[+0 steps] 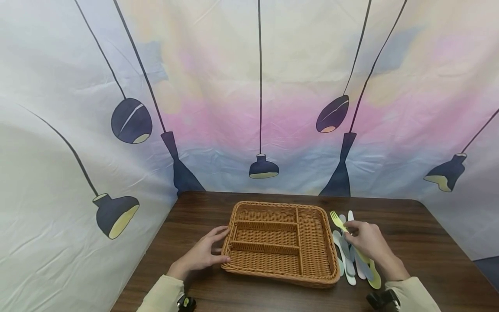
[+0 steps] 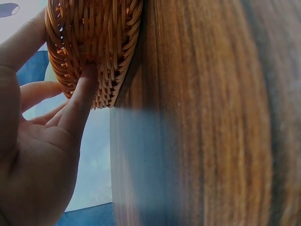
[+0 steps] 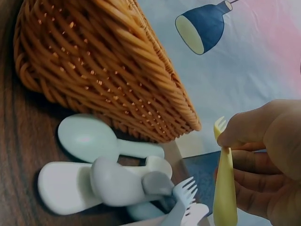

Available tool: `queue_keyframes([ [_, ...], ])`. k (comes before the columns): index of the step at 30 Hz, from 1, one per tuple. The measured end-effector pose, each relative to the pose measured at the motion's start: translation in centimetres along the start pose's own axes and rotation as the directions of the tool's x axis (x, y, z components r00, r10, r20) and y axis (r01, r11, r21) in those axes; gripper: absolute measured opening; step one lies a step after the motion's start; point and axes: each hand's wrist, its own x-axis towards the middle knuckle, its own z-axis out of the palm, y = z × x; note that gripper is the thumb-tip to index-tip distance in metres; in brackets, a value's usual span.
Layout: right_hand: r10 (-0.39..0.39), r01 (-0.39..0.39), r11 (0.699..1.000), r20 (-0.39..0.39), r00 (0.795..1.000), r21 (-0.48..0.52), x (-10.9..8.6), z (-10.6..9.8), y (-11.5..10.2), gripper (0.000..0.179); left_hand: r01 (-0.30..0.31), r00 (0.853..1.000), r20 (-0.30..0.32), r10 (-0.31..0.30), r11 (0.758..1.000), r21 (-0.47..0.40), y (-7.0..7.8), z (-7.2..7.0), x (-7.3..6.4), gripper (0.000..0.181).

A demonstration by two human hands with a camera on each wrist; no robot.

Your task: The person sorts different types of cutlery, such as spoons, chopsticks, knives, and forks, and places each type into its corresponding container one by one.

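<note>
Currently, the right hand has a yellow fork pinched in its grip over the cutlery pile, at three o'clock from the wicker basket; the left hand, grip wide, touches the nine o'clock side.

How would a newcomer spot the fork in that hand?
Find the wicker basket on the wooden table, then the cutlery pile just right of it. Over that pile, the right hand pinches the fork. It alone of the cutlery is held, and it is yellow, unlike the pale blue fork lying nearby.
</note>
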Motion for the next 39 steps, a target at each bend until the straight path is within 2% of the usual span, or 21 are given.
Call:
queue_keyframes([
  [11,-0.027,0.027,1.000,-0.002,1.000,-0.003,0.8,-0.1,-1.6,0.024,0.048,0.999,-0.003,-0.048,0.999,0.002,0.3,0.1,-0.1,0.085],
  [20,-0.098,0.098,0.994,0.012,0.995,0.047,1.4,-0.1,-3.5,0.024,0.023,1.000,-0.009,-0.023,1.000,-0.002,0.0,0.3,-0.1,0.084],
  [27,-0.148,0.148,0.987,-0.008,0.989,0.059,1.8,0.1,-4.9,0.023,0.020,1.000,-0.017,-0.020,1.000,0.004,0.1,0.2,0.0,0.086],
  [39,-0.253,0.256,0.965,-0.062,0.965,0.052,2.4,1.1,-7.0,0.020,0.029,0.999,-0.017,-0.029,0.999,0.017,0.2,0.2,-0.1,0.087],
])
